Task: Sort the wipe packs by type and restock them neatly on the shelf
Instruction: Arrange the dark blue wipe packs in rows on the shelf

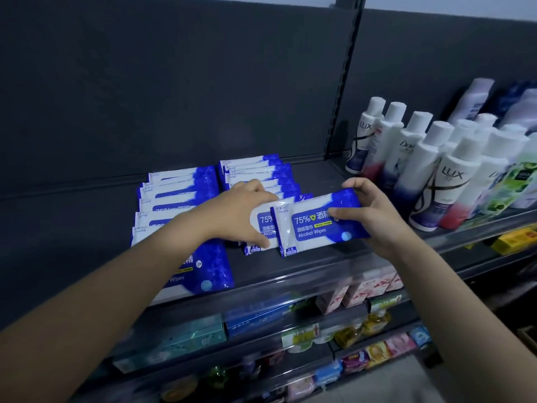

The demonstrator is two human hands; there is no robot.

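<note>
Blue and white alcohol wipe packs stand in two overlapping rows on the dark shelf (305, 266): a left row (174, 190) and a right row (255, 168). My right hand (369, 216) grips a wipe pack (313, 228) by its right end, thumb on the front, holding it at the front of the right row. My left hand (241, 212) rests on the pack just behind it (263, 225), fingers over its top edge and thumb at its lower edge. My left forearm covers part of the left row's front pack (203, 274).
White shampoo and body-wash bottles (421, 170) crowd the shelf to the right, behind an upright post (340, 97). The shelf's left part (72, 222) is bare. Lower shelves hold boxed toothpaste (247, 318), soaps and small packets. A clear strip (290, 289) lines the front edge.
</note>
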